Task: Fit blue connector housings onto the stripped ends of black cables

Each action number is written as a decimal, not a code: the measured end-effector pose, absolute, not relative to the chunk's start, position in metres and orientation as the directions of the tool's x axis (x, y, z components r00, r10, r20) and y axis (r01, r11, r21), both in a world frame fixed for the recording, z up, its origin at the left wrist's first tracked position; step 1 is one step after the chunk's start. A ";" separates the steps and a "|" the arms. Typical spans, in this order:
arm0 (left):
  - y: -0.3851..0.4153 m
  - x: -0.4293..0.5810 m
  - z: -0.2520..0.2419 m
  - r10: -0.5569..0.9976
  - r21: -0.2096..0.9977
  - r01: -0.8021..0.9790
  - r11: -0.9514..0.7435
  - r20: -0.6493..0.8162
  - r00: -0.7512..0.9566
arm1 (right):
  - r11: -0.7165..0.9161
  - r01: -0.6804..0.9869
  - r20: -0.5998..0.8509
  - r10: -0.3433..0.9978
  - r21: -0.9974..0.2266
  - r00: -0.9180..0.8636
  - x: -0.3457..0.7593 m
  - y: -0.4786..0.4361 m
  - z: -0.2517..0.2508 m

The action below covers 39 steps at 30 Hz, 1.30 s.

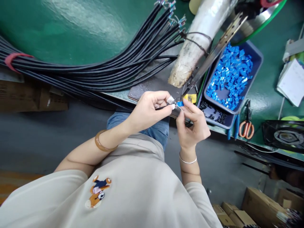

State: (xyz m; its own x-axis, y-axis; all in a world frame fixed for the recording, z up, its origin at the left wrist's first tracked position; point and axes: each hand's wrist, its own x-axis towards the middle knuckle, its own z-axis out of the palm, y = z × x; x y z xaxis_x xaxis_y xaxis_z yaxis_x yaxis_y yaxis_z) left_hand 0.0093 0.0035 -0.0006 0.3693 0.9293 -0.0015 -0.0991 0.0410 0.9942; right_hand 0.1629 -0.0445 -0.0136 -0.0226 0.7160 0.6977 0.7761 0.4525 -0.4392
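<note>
My left hand (152,107) is closed in a pinch around the end of a black cable, where thin wires fan out; white wrappings cover its thumb and a fingertip. Facing it, my right hand (193,122) pinches a small blue connector (180,104) between thumb and fingers, right at the wire ends. Whether any wire sits inside the connector is too small to tell. Behind the hands, a large bundle of black cables (102,74) lies along the bench, stripped coloured wire ends (171,12) pointing away from me. A yellow piece (190,98) lies just beyond my right fingers.
A grey bin (257,55) of blue connectors stands at the right, above another tray (229,122) of small black parts. Orange-handled pliers (247,128) lie beside it. A wrapped white tube (197,41) and a metal bar (213,52) slant over the bench. Cardboard boxes (258,205) stand on the floor.
</note>
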 end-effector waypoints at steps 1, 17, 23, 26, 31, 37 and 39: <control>0.004 0.010 0.000 0.933 0.996 -0.086 0.030 0.003 0.360 | 0.442 0.772 0.689 0.724 -0.458 -0.006 0.162 -0.043 -0.013; 0.011 0.012 0.012 0.930 0.996 -0.077 0.050 -0.018 0.367 | 0.435 0.705 0.632 0.774 -0.560 0.025 0.162 -0.038 0.003; 0.012 0.011 0.008 0.912 0.990 -0.071 0.125 -0.087 0.401 | 0.461 0.706 0.644 0.765 -0.538 -0.009 0.163 -0.037 -0.001; 0.012 0.011 0.006 0.908 0.987 -0.067 0.146 -0.107 0.406 | 0.461 0.698 0.628 0.778 -0.547 -0.021 0.165 -0.036 -0.002; 0.013 0.012 0.012 0.918 0.987 -0.093 0.135 -0.090 0.385 | 0.455 0.713 0.618 0.785 -0.533 -0.039 0.165 -0.035 0.007; 0.014 0.010 0.016 0.913 0.989 -0.083 0.123 -0.080 0.399 | 0.466 0.755 0.635 0.767 -0.461 -0.085 0.165 -0.037 0.014; 0.014 0.009 0.012 0.902 0.989 -0.061 0.132 -0.095 0.421 | 0.472 0.768 0.643 0.759 -0.432 -0.105 0.165 -0.037 0.012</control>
State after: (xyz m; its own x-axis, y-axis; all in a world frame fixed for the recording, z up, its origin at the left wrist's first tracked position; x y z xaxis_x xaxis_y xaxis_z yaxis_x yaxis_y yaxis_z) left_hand 0.0087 0.0140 0.0125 0.4212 0.9020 -0.0946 -0.0605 0.1320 0.9894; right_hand 0.1649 -0.0371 0.0118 -0.1053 0.7590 0.6425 0.7685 0.4722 -0.4318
